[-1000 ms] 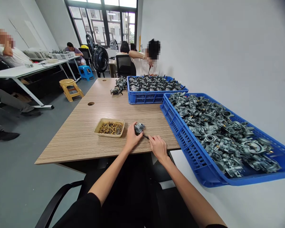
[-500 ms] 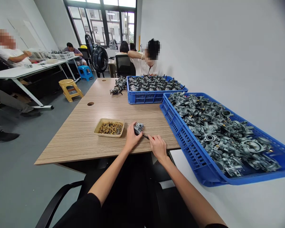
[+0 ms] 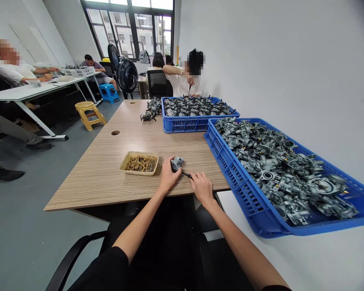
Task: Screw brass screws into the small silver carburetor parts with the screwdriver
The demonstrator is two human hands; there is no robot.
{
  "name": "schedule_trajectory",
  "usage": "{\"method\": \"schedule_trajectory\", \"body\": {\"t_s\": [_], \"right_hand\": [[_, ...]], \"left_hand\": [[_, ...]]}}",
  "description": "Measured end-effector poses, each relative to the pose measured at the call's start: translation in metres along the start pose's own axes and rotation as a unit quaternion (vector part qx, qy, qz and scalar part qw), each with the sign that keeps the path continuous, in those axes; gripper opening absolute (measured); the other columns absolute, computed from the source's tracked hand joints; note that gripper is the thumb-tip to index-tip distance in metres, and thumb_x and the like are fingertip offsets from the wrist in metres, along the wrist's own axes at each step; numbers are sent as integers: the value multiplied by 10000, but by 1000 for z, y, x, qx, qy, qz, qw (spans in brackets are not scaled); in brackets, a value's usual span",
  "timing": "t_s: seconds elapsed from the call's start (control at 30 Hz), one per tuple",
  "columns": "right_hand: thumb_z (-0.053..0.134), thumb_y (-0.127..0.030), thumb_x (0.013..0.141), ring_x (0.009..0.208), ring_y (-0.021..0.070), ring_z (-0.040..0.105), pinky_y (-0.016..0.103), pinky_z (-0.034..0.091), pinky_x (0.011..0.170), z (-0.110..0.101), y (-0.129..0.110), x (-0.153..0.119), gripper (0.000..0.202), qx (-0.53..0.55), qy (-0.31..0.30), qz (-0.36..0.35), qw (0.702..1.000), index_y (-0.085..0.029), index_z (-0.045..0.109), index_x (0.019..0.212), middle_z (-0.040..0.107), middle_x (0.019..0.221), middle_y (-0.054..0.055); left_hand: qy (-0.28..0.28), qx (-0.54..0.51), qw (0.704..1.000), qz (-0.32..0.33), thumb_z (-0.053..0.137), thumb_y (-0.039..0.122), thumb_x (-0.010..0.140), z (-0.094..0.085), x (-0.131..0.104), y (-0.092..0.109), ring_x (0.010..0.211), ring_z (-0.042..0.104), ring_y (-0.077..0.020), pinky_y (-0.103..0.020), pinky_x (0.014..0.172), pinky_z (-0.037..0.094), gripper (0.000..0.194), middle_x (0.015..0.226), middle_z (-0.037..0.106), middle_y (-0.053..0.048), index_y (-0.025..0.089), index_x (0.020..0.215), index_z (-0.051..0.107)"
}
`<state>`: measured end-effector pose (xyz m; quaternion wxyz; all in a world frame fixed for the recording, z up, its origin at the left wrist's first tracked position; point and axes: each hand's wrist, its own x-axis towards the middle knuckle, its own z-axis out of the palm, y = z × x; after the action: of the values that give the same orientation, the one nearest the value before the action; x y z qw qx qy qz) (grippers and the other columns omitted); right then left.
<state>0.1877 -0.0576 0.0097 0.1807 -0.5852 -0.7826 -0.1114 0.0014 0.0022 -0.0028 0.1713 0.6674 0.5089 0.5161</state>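
Observation:
A grey metal carburetor body (image 3: 177, 162) is held over the near part of the wooden table by my left hand (image 3: 168, 174), its fingers wrapped round the left side. My right hand (image 3: 202, 186) is closed on a thin black screwdriver (image 3: 186, 174), whose far end meets the carburetor near my left thumb. The tip itself is hidden. Left of my hands stands a cream tray (image 3: 123, 166) holding many small brass jets (image 3: 142, 163).
A large blue crate (image 3: 245, 202) of loose carburetors stands at my right. Behind it, another blue crate (image 3: 185, 126) holds rows of carburetors, with several more (image 3: 151, 109) beside it. A co-worker (image 3: 182, 81) sits across the table (image 3: 109, 178); others sit farther back.
My hands, the carburetor and the screwdriver have hardly moved. At the far left table, a co-worker's arms have come down and reached forward toward the white crate.

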Motion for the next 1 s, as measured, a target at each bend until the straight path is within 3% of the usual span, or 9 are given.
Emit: {"method": "schedule_trajectory", "body": {"t_s": [1.0], "right_hand": [[588, -246, 996, 968, 219, 549, 320, 376, 776, 2, 1, -1, 199, 8, 10, 2, 1000, -237, 694, 1165, 695, 969, 67]], "left_hand": [[-7, -2, 1000, 7, 742, 261, 834, 0, 0, -2, 1181, 576, -280, -461, 1047, 450, 539, 1241, 611, -106, 237, 1311, 493]]}}
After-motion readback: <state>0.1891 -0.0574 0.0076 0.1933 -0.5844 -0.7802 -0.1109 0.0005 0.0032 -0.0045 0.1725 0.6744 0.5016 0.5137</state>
